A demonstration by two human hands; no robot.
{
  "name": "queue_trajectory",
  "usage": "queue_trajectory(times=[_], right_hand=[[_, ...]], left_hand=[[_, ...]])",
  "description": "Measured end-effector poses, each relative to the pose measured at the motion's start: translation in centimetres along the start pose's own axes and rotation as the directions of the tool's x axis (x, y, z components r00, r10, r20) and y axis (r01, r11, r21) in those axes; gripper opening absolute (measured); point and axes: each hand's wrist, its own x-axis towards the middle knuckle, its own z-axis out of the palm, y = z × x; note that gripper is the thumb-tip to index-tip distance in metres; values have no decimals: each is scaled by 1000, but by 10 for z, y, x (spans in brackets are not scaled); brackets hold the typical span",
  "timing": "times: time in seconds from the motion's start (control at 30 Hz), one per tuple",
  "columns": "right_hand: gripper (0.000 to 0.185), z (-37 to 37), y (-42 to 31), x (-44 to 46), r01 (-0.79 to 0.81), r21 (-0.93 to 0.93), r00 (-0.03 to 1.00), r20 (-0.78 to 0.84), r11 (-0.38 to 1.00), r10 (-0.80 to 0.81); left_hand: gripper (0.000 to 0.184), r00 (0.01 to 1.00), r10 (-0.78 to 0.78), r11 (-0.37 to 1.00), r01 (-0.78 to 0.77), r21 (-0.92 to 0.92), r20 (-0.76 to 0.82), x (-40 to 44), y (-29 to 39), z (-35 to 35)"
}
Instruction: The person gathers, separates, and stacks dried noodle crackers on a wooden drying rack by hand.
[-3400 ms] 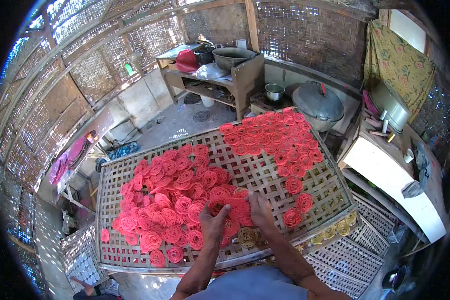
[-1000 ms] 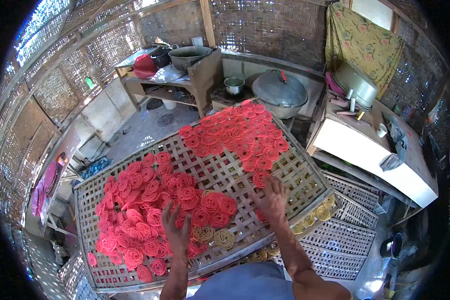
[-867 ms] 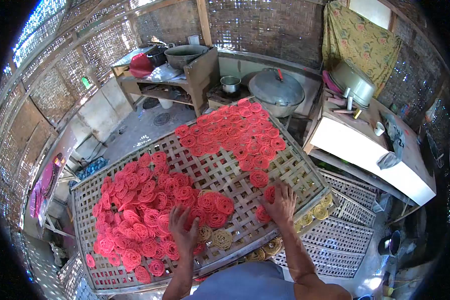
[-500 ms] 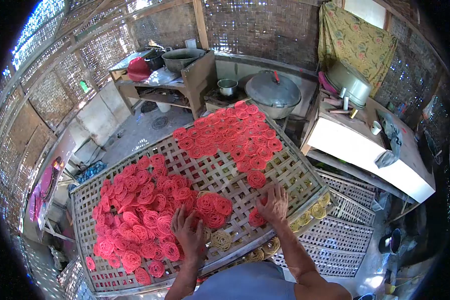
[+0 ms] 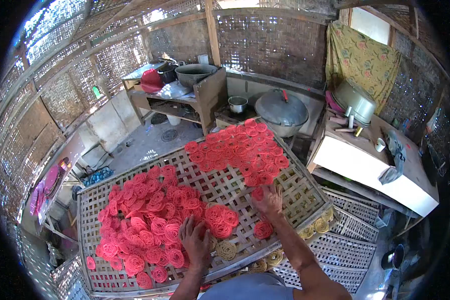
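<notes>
Many red, lacy coiled crackers [image 5: 140, 220] lie heaped on the left half of a woven bamboo tray [image 5: 222, 187]. A flatter patch of red crackers [image 5: 245, 155], set close together, covers the far right part. My right hand [image 5: 269, 201] reaches to that patch's near edge, with its fingers over a red coiled cracker [image 5: 257, 193]. A single red cracker [image 5: 263, 230] lies just below that hand. My left hand [image 5: 195, 242] rests with fingers spread on the near right edge of the heap. Beside it sit a small red cluster [image 5: 221, 220] and a pale yellow coiled cracker [image 5: 226, 250].
More pale crackers [image 5: 307, 231] show beneath the tray's near right edge. Other bamboo trays [image 5: 335, 250] lie lower down on the right. Behind are a large lidded pot [image 5: 281, 112], a small pot [image 5: 237, 104] and a wooden table with a basin [image 5: 195, 74]. A white-sided counter [image 5: 355, 157] stands right.
My right hand has moved away from me, up to the cracker by the patch's near edge, uncovering the single one below. My left hand stays at the heap. The camera view has shifted slightly.
</notes>
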Motion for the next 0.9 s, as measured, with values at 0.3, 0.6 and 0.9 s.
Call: queue_trajectory(times=[0.3,0.6,0.9], right_hand=[[71,-23,-66,41,89,630,897,285,771,-336],[82,67,-159,156,502,329,823,101,799,-559],[66,196,-209,237,603,135,789,40,786,-612]], left_hand=[[32,1000,12,999,-12,30,-19,1,0,1],[33,999,8,998,-6,67,-31,1,-5,5],[32,999,-19,999,20,32,-39,3,-6,7]])
